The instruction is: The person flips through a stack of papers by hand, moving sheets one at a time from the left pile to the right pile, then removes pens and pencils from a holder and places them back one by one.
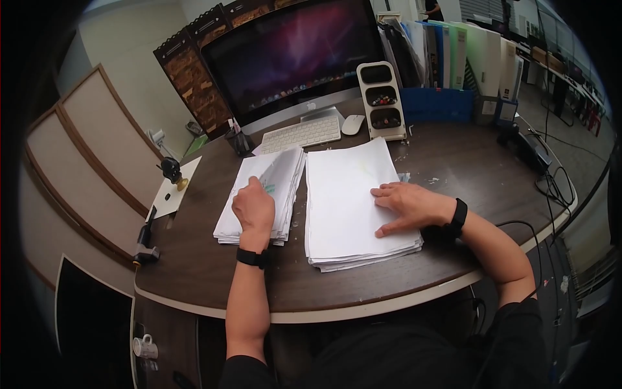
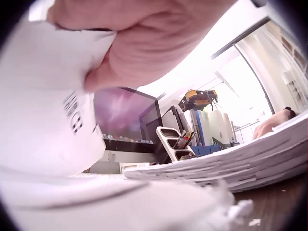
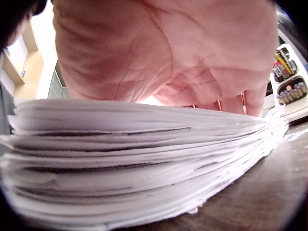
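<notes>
Two stacks of white paper lie side by side on a dark wooden desk (image 1: 214,272). My left hand (image 1: 254,206) grips the top sheets of the left stack (image 1: 227,223) and lifts them, so the pages curl up. In the left wrist view the hand (image 2: 139,43) pinches a printed sheet (image 2: 53,125) from above. My right hand (image 1: 407,204) lies flat, fingers straight, on the right stack (image 1: 340,201), near its right edge. In the right wrist view the palm (image 3: 168,53) presses on the thick pile (image 3: 134,159).
Behind the stacks stand a white keyboard (image 1: 301,134), a mouse (image 1: 353,124), a large monitor (image 1: 291,55) and a white three-slot organiser (image 1: 381,100). A pen cup (image 1: 241,140) is at the back left. Folders (image 1: 453,58) line the back right. Cables (image 1: 551,181) trail off the right edge.
</notes>
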Demonstrator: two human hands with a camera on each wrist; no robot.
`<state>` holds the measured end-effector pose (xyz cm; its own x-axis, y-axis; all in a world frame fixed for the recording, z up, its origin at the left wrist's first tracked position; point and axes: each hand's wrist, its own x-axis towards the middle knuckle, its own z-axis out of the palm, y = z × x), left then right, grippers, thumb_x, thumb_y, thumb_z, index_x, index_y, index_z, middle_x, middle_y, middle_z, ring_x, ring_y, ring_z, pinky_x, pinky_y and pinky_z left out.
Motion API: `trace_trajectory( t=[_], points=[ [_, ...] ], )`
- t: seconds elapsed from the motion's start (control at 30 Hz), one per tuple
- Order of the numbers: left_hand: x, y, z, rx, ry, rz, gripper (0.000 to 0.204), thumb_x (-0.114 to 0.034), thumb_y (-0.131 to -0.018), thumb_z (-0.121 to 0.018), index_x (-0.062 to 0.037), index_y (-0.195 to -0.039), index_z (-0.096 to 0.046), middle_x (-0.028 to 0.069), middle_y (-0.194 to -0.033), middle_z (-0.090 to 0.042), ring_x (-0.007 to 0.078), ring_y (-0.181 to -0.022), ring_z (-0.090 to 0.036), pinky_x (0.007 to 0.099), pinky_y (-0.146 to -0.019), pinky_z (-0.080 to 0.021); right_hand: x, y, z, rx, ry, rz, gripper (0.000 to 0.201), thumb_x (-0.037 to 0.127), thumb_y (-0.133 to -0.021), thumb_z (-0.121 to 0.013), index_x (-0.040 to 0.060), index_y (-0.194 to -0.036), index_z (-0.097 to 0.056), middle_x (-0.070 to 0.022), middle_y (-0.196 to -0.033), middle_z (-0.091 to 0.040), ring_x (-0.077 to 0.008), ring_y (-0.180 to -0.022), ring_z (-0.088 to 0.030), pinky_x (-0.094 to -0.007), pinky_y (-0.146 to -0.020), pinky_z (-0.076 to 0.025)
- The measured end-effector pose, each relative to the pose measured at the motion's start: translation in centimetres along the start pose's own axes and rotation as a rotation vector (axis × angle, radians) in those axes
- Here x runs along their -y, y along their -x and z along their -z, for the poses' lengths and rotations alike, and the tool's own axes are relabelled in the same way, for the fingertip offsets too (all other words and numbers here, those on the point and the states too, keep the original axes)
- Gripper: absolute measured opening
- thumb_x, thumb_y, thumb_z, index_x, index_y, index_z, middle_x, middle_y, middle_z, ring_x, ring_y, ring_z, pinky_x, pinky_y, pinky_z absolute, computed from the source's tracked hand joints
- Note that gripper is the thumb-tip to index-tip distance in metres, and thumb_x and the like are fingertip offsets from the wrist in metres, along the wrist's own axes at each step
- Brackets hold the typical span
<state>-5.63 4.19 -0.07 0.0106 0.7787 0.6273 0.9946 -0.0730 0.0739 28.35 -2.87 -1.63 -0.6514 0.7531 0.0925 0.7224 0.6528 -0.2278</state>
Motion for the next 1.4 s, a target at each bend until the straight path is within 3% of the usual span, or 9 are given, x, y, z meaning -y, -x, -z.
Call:
trace_trajectory(
  t=[0.13, 0.27, 0.33, 0.47, 0.6, 0.7, 0.97, 1.23, 1.4],
  points=[
    [-1.2, -0.1, 1.8, -0.522, 0.467, -0.253, 0.008, -0.003, -0.099, -0.051, 0.0022, -0.102, -0.057, 0.0186, -0.076, -0.068, 0.0353, -0.067, -0.069, 0.0421, -0.060, -0.052, -0.1, 0.1, -0.2, -0.033, 0.013, 0.020, 0.068, 0.056, -0.085, -0.067, -0.0075, -0.111, -0.064, -0.0273, -0.141, -0.051, -0.0409, -0.133, -0.046, -0.0422, -0.113, -0.037],
    [-2.8, 0.7, 2.4, -0.504, 0.843, -0.130, 0.011, -0.005, -0.102, -0.050, 0.0028, -0.106, -0.055, 0.0139, -0.081, -0.069, 0.0207, -0.070, -0.068, 0.0333, -0.062, -0.052, 0.7, -0.2, 0.7, -0.055, -0.026, -0.035, 0.072, 0.053, -0.084, -0.070, -0.0078, -0.122, -0.057, -0.0279, -0.139, -0.053, -0.0415, -0.128, -0.051, -0.0411, -0.109, -0.041],
    [-3.0, 1.0, 2.1, -0.333, 1.217, -0.011, 0.017, -0.008, -0.103, -0.049, 0.0026, -0.116, -0.052, 0.0074, -0.097, -0.068, 0.0079, -0.085, -0.062, 0.0256, -0.075, -0.051, 1.2, -0.2, 1.4, -0.268, -0.193, -0.159, 0.078, 0.047, -0.085, -0.074, -0.0088, -0.132, -0.047, -0.0276, -0.136, -0.054, -0.0393, -0.119, -0.058, -0.0417, -0.101, -0.048],
    [-4.3, 1.4, 1.7, -0.108, 1.543, 0.081, 0.025, -0.006, -0.102, -0.048, 0.0034, -0.125, -0.043, 0.0105, -0.097, -0.069, 0.0081, -0.082, -0.062, 0.0226, -0.074, -0.049, 0.1, -1.3, 0.6, -0.645, -0.791, -0.137, 0.076, 0.029, -0.089, -0.076, -0.0136, -0.139, -0.039, -0.0259, -0.120, -0.065, -0.0225, -0.097, -0.068, -0.0346, -0.076, -0.055],
    [-4.8, 1.9, 1.0, 0.172, 1.498, 0.156, 0.025, -0.001, -0.097, -0.050, 0.0050, -0.121, -0.045, 0.0120, -0.095, -0.070, 0.0092, -0.083, -0.064, 0.0238, -0.074, -0.051, 0.2, -0.5, 2.6, -0.561, -1.108, -0.351, 0.053, 0.014, -0.092, -0.070, -0.0119, -0.133, -0.050, -0.0040, -0.083, -0.070, -0.0069, -0.068, -0.063, -0.0203, -0.053, -0.046],
    [-4.6, 1.8, 0.9, 0.378, 1.538, 0.176, 0.025, 0.002, -0.094, -0.052, 0.0058, -0.118, -0.046, 0.0130, -0.095, -0.070, 0.0107, -0.082, -0.066, 0.0242, -0.072, -0.052, -0.1, -0.4, 3.2, -0.526, -1.167, -0.382, 0.042, 0.013, -0.092, -0.070, -0.0107, -0.124, -0.057, -0.0018, -0.078, -0.067, -0.0044, -0.064, -0.058, -0.0196, -0.053, -0.046],
    [-2.8, 0.8, 0.7, 0.886, 1.363, 0.337, 0.039, 0.001, -0.083, -0.064, 0.0072, -0.119, -0.049, 0.0117, -0.091, -0.069, 0.0165, -0.081, -0.068, 0.0275, -0.072, -0.055, -0.8, -0.1, 2.8, -0.339, -0.846, -0.578, 0.036, 0.008, -0.081, -0.076, -0.0109, -0.110, -0.066, -0.0038, -0.069, -0.065, -0.0066, -0.054, -0.057, -0.0231, -0.047, -0.044],
    [-2.9, 1.1, 0.7, 1.031, 1.200, 0.271, 0.042, -0.004, -0.082, -0.070, 0.0055, -0.118, -0.050, 0.0072, -0.079, -0.066, 0.0144, -0.067, -0.067, 0.0283, -0.056, -0.057, -1.1, -0.1, 2.1, -0.245, -0.455, -0.549, 0.042, 0.013, -0.071, -0.079, -0.0095, -0.105, -0.070, -0.0205, -0.080, -0.072, -0.0275, -0.073, -0.072, -0.0342, -0.071, -0.056],
    [-2.8, 1.0, 1.2, 1.073, 1.190, 0.248, 0.039, -0.002, -0.083, -0.066, 0.0097, -0.117, -0.049, 0.0127, -0.073, -0.065, 0.0190, -0.055, -0.065, 0.0292, -0.050, -0.056, -1.2, 0.1, 1.7, -0.258, -0.393, -0.508, 0.046, 0.016, -0.070, -0.080, -0.0113, -0.106, -0.070, -0.0216, -0.081, -0.072, -0.0269, -0.074, -0.071, -0.0338, -0.072, -0.054]
  ],
)
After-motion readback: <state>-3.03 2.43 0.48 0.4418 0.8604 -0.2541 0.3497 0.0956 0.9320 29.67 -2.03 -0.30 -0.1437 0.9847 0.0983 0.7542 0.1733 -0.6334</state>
